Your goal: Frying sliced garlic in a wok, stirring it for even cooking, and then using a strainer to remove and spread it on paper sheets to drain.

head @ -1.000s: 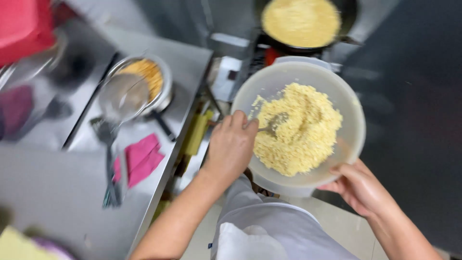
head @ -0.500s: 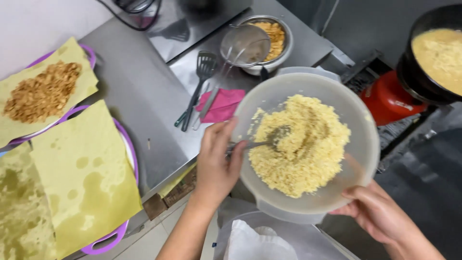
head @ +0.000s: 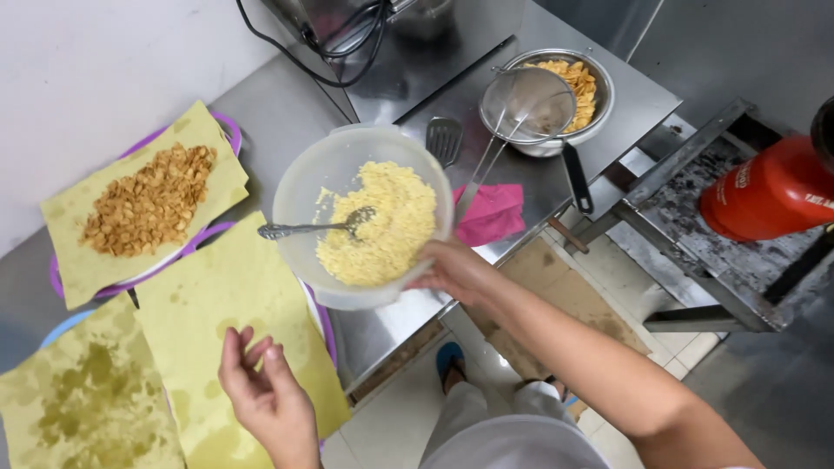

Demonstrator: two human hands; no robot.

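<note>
- Bowl point(head: 304, 187) first: translucent plastic, held up over the steel counter point(head: 347, 104) by the right hand point(head: 452, 271), which grips the rim on the near side. Fingers curl under the edge with the thumb over the top, so they're pinching the rim. One-handed grip like that makes sense since the bowl sits tipped a bit toward the papers on the left.
- Inside it there's a heap of pale yellow crumbly stuff point(head: 382, 221), piled toward the right-hand side, with a metal spoon point(head: 317, 228) resting in it, handle poking out toward the left over the rim. Nobody's holding the spoon.
- Left hand point(head: 265, 391) is empty, hovering low over the greasy yellow paper point(head: 234, 295). Fingers loosely spread and half curled, palm up-ish, touching nothing that I can see.
- That paper is draped over a purple-rimmed tray point(head: 323, 321), probably to soak up oil, judging by the dark stains. Another stained sheet point(head: 78, 399) lies at bottom left.
- Further back, a third sheet carries a pile of browned fried bits point(head: 149, 200), kept well apart from the pale stuff.
- On the counter's far side: a wire strainer point(head: 526, 100) propped across a metal bowl point(head: 599, 87) of golden pieces, so drips land in the bowl. A slotted spatula point(head: 445, 139) and pink cloth point(head: 491, 213) lie just beside them.
- Red gas cylinder point(head: 769, 187) sits on its side off to the right, away from the food.
</note>
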